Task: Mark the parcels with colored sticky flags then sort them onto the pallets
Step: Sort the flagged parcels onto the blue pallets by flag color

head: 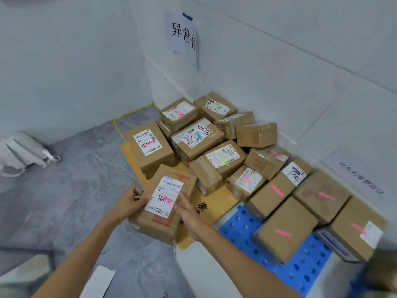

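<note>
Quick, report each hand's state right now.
Left hand: grips the left edge of the pink-flagged parcel.
Right hand: open, straight fingers pressed against that parcel's right side.

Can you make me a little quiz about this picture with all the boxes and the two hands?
1. True or false: the left hand and the right hand both touch the front parcel.
2. Pick one: what colour is the flag stuck on that parcel's label? A green, B pink, C orange.
3. Fill the gap: the pallet with round holes, under the parcels on the right, is ____.

Key: 1 true; 2 B; 3 blue.
</note>
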{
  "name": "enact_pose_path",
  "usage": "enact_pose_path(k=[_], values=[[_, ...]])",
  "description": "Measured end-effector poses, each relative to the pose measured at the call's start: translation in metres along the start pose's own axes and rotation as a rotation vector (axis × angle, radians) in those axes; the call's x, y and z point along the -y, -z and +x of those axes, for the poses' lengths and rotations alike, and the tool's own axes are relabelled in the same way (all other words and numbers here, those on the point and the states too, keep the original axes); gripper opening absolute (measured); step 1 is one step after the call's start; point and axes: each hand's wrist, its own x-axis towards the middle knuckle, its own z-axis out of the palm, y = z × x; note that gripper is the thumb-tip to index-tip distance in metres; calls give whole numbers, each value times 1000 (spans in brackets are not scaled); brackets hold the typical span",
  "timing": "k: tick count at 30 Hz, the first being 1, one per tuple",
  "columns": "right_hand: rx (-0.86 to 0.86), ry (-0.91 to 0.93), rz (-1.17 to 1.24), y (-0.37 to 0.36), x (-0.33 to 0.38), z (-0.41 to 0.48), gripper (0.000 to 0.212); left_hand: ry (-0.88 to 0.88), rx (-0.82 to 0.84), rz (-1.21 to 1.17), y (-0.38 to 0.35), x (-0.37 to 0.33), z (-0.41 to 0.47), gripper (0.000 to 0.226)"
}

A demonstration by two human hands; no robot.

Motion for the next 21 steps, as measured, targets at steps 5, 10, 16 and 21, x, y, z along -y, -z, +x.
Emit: enact_pose_path(k=[5, 10, 16, 21], values=[[-14, 154, -27, 15, 11, -60, 55, -72, -51, -110, 4, -35, -51, 38], [-219, 387, -103, 46, 18, -121, 54, -306, -30, -198, -8, -114, -111, 34], [-519, 555, -80, 114, -14, -215, 48, -456, 149, -125, -67, -180, -167, 38], [-779, 496, -99, 182, -62, -272, 44, -547, 405, -78, -150, -208, -207, 44]])
